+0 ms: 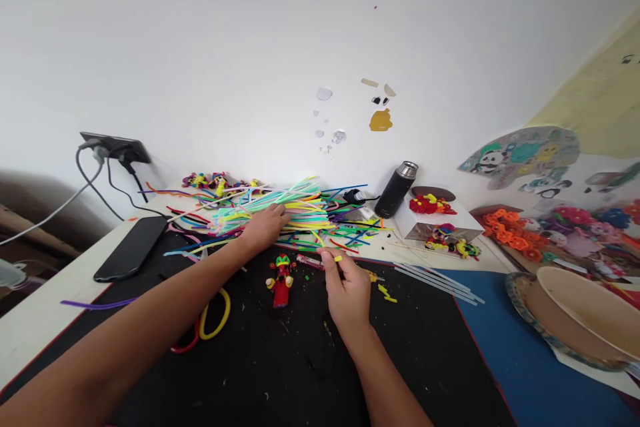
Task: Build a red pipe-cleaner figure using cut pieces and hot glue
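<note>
My left hand [267, 223] lies over a thick pile of pastel pipe cleaners [305, 213], its fingers laid across them and the tips hard to see. In a pinch between thumb and fingers, my right hand [347, 287] holds a yellow pipe cleaner [338, 258], of which a short end shows. Between the hands, on the black mat [280, 373], lies a small red figure [282, 283] with a green and red head and pale yellow hands. Short yellow pieces [387, 293] are scattered right of my right hand. Scissors [215, 315] with yellow and red handles lie partly under my left forearm.
A phone [131, 250] lies at the left, below a wall socket [115, 147] with cables. At the back stand a black flask [397, 190] and a white box [435, 217] with small figures around it. Translucent sticks [440, 282] and a round dish [520, 307] are at the right.
</note>
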The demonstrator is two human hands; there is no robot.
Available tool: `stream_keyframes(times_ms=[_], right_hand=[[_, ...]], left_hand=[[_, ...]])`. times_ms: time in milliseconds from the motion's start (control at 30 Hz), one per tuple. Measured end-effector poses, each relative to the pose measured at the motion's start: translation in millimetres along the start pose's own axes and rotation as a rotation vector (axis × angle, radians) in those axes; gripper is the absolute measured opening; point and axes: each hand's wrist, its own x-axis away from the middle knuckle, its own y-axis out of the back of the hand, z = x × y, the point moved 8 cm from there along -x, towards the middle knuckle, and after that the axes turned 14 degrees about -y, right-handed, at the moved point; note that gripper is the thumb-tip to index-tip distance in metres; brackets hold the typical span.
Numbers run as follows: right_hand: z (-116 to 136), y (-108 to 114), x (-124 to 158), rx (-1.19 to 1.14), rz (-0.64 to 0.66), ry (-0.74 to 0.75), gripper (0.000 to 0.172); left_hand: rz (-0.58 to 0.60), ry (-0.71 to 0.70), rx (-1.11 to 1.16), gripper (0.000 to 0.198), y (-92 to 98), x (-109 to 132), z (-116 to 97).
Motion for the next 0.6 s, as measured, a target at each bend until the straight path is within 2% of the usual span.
stream_keyframes(times_ms=[133,267,467,533,600], right_hand=[[2.0,2.8,-1.1,-0.002,-0.005,0.012,0.027],[10.0,1.7,1.2,-0.016,0.021,0.049,0.026],[11.7,-1.4,3.4,-0.021,0.032,0.046,0.026],[8.3,-1.0,2.4,-0.024,0.031,0.025,0.027],[3.7,0.3,1.2,-0.022,0.024,-0.009,0.030]], left_hand=[[-0.034,0.039,0.004,0.037,9.4,-15.6,13.1],[-0.081,0.069,0.016,0.034,17.9,-19.7,21.5],[-0.085,0.093,0.103,0.033,-0.9,-11.6,22.5],[-0.097,0.077,0.140,0.031,-3.8,-7.7,23.0],[-0.113,0.042,0.180,0.039,-2.5,-2.9,23.7]])
